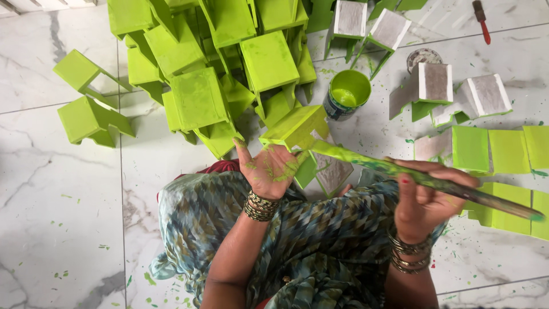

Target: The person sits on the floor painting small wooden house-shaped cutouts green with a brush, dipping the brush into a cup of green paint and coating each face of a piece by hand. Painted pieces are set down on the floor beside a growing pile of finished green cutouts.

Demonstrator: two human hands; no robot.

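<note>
Left hand (269, 169), fingers spread, props a green stool (294, 127) at its one o'clock. Right hand (426, 197) curls around a brush (423, 178), seemingly clamped; paint can (346, 94) at twelve.

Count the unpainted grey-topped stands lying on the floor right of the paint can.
2. One grey-topped stand lies just right of the paint can; the other lies beside it, further right. Two more lie above the can, and others may be hidden in the green pile.
</note>
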